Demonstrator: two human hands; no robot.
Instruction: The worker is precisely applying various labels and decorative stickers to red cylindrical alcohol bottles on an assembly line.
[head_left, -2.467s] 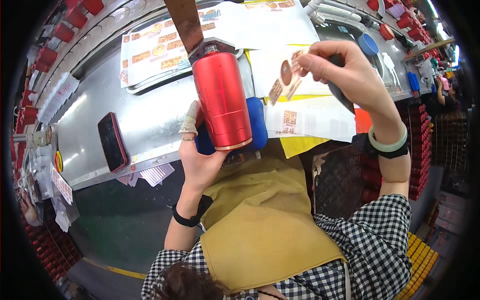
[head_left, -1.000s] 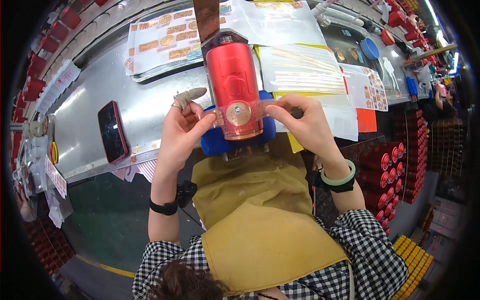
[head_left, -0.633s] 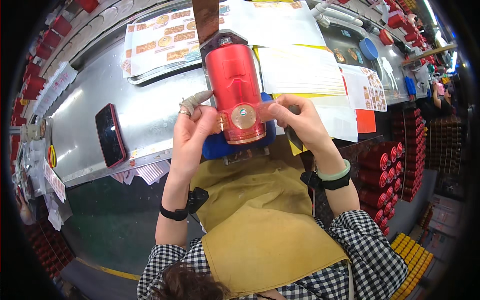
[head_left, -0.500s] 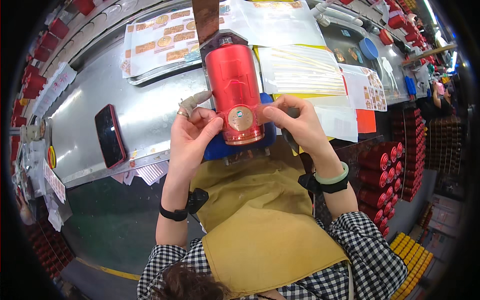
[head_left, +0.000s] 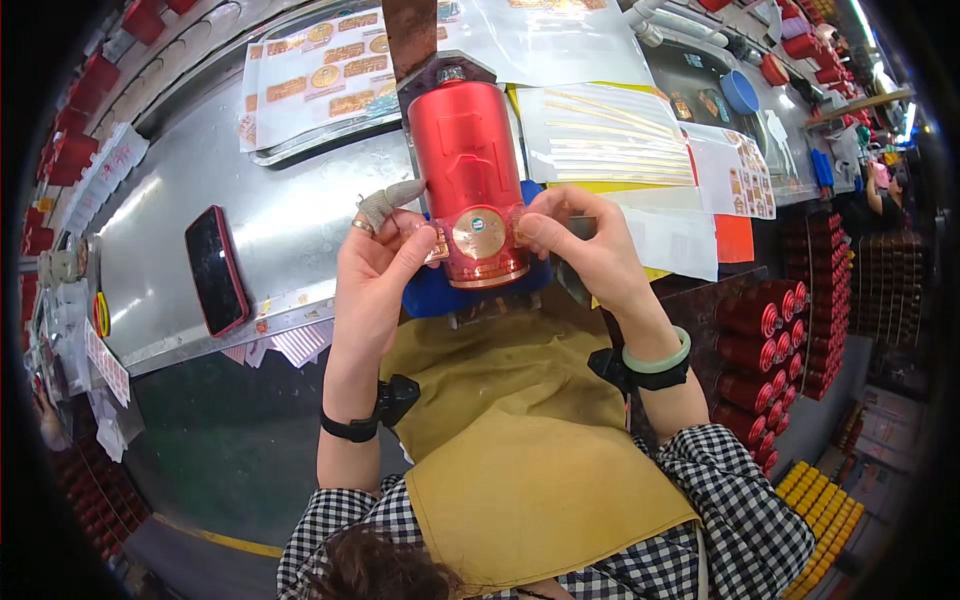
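Observation:
A glossy red bottle (head_left: 465,135) lies neck-away on a blue pad (head_left: 428,292). Across its near end sits a clear sticker strip with a round gold emblem (head_left: 479,235) and smaller gold pieces at both ends. My left hand (head_left: 373,268) pinches the strip's left end between thumb and fingers; a grey cloth cover is on its forefinger, which touches the bottle's side. At the other end, my right hand (head_left: 592,245) grips the strip in the same way. Under the right palm shows a dark flat thing (head_left: 573,283), partly hidden, its kind unclear.
On the metal bench (head_left: 165,270) a phone (head_left: 218,270) lies to the left. Gold sticker sheets (head_left: 300,95) rest on a tray at the back left. White sheets with gold strips (head_left: 605,140) lie right of the bottle. Stacked red bottles (head_left: 755,350) stand at the right.
Both hands have shifted slightly, and the gold pieces at the strip's ends now show beside my thumbs. The bottle has barely moved.

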